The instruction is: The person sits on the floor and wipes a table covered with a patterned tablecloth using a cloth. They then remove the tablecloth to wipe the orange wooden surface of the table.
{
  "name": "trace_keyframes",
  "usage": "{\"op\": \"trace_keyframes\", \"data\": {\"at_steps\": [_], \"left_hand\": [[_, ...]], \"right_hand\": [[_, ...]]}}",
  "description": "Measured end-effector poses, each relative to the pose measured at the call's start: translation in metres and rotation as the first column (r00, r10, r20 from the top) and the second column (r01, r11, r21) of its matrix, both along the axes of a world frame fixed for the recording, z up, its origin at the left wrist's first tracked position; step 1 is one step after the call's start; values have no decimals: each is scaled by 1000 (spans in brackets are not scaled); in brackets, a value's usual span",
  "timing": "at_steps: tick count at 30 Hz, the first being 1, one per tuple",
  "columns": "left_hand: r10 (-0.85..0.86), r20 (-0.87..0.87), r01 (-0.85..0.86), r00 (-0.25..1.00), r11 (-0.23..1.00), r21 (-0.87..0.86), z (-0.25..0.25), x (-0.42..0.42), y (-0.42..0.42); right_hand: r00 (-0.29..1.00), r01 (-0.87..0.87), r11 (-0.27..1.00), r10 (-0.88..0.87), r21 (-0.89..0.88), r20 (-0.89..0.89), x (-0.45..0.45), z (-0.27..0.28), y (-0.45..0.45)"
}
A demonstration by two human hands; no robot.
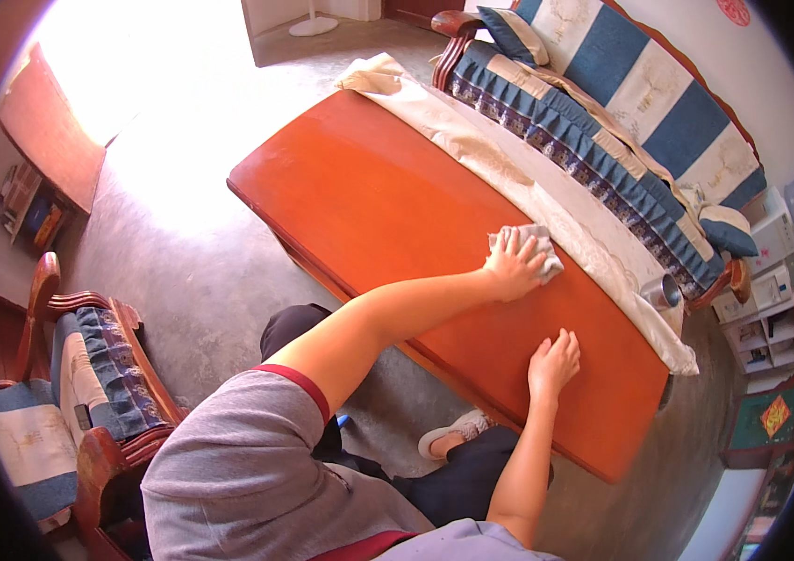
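Note:
My left hand (512, 270) presses a folded light-grey cloth (547, 259) flat against the reddish-brown wooden table (369, 203). Its fingers spread over the cloth, close to the table's far long edge. Nearer to me, my right hand (556, 361) holds nothing; its fingers are slightly bent and it rests on or just above the tabletop, to the right of the cloth. A cream tablecloth (467, 140) is bunched in a long fold along the far edge.
Behind the table stands a sofa with blue and cream striped covers (614, 98). A metal cup (659, 291) is by the tablecloth's right end. At left are a wooden armchair (102, 372) and a cabinet (53, 133). My slippered foot (456, 435) is beside the table's near edge.

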State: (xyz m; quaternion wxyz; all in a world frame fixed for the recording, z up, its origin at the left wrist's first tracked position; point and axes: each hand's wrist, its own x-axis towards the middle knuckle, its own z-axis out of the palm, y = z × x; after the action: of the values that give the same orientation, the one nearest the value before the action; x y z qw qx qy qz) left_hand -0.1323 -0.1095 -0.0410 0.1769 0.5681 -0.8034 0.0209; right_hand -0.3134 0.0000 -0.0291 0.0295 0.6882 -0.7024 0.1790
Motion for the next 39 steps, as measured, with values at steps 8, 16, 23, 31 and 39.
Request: {"op": "trace_keyframes", "data": {"at_steps": [8, 16, 23, 31, 39], "left_hand": [[272, 83, -283, 959, 941, 187, 5, 189, -85], [784, 121, -766, 609, 543, 344, 19, 392, -117], [905, 77, -867, 419, 373, 332, 3, 465, -137], [715, 192, -732, 672, 603, 317, 16, 411, -90], [-125, 48, 128, 991, 990, -52, 7, 193, 32]], "right_hand": [[999, -37, 999, 37, 13, -21, -7, 1, -4], [998, -5, 1000, 3, -22, -59, 3, 11, -14], [996, -15, 1000, 13, -23, -91, 3, 8, -16], [996, -11, 1000, 10, -10, -93, 17, 9, -11], [989, 7, 1000, -7, -3, -146, 18, 0, -9]]}}
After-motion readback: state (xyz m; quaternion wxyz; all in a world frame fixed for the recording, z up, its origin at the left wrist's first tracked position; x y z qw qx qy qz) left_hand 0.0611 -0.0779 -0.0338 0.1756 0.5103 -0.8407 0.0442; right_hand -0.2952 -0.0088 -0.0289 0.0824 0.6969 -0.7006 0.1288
